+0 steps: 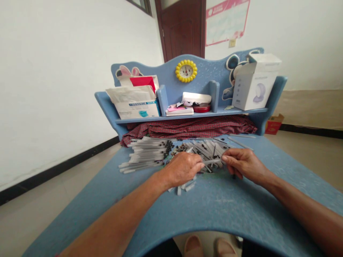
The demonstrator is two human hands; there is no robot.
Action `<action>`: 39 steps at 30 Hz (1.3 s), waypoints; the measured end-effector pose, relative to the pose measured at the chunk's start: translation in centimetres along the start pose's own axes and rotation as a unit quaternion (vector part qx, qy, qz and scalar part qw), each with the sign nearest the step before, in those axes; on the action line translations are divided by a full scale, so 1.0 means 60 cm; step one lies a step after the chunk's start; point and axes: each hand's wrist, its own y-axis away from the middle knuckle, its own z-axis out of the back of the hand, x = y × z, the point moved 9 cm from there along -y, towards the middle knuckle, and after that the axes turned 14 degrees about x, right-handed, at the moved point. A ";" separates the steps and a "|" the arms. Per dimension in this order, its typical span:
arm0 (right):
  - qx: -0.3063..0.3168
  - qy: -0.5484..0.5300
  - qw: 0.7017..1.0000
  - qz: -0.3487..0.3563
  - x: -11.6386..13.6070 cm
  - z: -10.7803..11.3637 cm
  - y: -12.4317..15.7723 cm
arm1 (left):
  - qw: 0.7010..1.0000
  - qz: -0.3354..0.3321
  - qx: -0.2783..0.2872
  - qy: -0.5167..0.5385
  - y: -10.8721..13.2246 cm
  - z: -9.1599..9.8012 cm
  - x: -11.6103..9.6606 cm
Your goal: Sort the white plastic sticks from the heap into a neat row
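Between my two hands lies a translucent pen barrel point(212, 161), roughly level above the blue desk. My left hand point(184, 167) is closed in a pinch at its left end, back of the hand up. The fingers of my right hand point(245, 164) pinch its right end, and a small dark piece shows below them. Behind the hands spreads a loose pile of pen parts point(206, 147), clear and black. Small brownish pieces point(180, 148) lie just left of that pile. Short clear pieces, perhaps pen caps point(189, 186), lie in front of my left hand.
At left, pens with black ends point(147, 154) are stacked in parallel. A checked cloth point(187, 127) lies under the desk's shelf point(227, 111). On the shelf stand a mask box point(139, 109), papers, a red round tin point(201, 107) and a white box point(254, 85).
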 end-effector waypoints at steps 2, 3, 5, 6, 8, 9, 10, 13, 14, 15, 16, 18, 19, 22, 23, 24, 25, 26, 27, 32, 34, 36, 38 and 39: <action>-0.008 -0.001 1.000 -0.009 -0.001 0.003 0.001 | 1.000 -0.002 -0.004 0.000 0.001 0.001 0.001; -0.011 -0.001 1.000 -0.012 -0.002 0.003 0.002 | 1.000 -0.002 -0.004 0.000 0.001 0.001 0.001; -0.011 -0.006 1.000 -0.015 -0.002 0.003 0.003 | 1.000 -0.004 -0.003 0.005 0.001 0.001 0.001; -0.008 -0.013 1.000 -0.014 -0.002 0.002 0.003 | 1.000 -0.004 -0.001 0.009 0.001 0.001 0.002; -0.001 -0.033 0.999 -0.005 -0.002 0.002 0.003 | 1.000 -0.007 0.001 0.020 0.001 0.002 0.003; -0.003 -0.045 0.999 0.000 -0.001 0.004 0.004 | 1.000 -0.008 0.000 0.026 0.002 0.005 0.005; -0.011 -0.057 0.998 0.004 -0.001 0.010 0.005 | 0.999 -0.007 -0.002 0.033 0.003 0.009 0.008; -0.075 -0.085 0.993 0.016 -0.001 0.043 0.012 | 0.998 0.010 -0.014 0.063 0.011 0.028 0.030; -0.105 -0.090 0.990 0.019 -0.002 0.058 0.017 | 0.997 0.022 -0.020 0.076 0.015 0.036 0.042; -0.136 -0.091 0.986 0.023 -0.003 0.074 0.021 | 0.995 0.037 -0.027 0.088 0.020 0.044 0.055; -0.165 -0.089 0.982 0.028 -0.005 0.089 0.026 | 0.993 0.053 -0.034 0.099 0.025 0.052 0.069; -0.218 -0.084 0.972 0.032 -0.011 0.116 0.037 | 0.989 0.088 -0.052 0.110 0.035 0.065 0.096; -0.240 -0.083 0.967 0.031 -0.014 0.126 0.041 | 0.986 0.106 -0.062 0.111 0.040 0.070 0.109; -0.271 -0.066 0.960 0.020 -0.022 0.137 0.049 | 0.979 0.153 -0.085 0.104 0.049 0.074 0.137; -0.270 -0.046 0.962 0.010 -0.021 0.135 0.049 | 0.978 0.160 -0.086 0.100 0.049 0.072 0.141; -0.262 -0.018 0.965 -0.002 -0.020 0.129 0.048 | 0.979 0.161 -0.083 0.096 0.047 0.067 0.141; -0.250 0.014 0.968 -0.015 -0.018 0.122 0.046 | 0.980 0.157 -0.076 0.092 0.043 0.062 0.138; -0.235 0.048 0.971 -0.026 -0.015 0.114 0.043 | 0.982 0.150 -0.068 0.089 0.039 0.056 0.134; -0.218 0.081 0.972 -0.036 -0.013 0.105 0.039 | 0.984 0.142 -0.061 0.085 0.035 0.051 0.128; -0.144 0.211 0.965 -0.060 -0.009 0.076 0.023 | 0.989 0.124 -0.029 0.070 0.022 0.033 0.100; -0.126 0.252 0.958 -0.054 -0.007 0.071 0.018 | 0.991 0.116 -0.016 0.064 0.018 0.028 0.087; -0.131 0.286 0.948 -0.036 -0.001 0.068 0.018 | 0.993 0.102 -0.003 0.053 0.014 0.022 0.071; -0.151 0.313 0.938 -0.015 0.008 0.066 0.022 | 0.996 0.080 0.006 0.034 0.010 0.017 0.050; -0.160 0.322 0.933 -0.004 0.013 0.064 0.024 | 0.997 0.069 0.010 0.023 0.008 0.014 0.039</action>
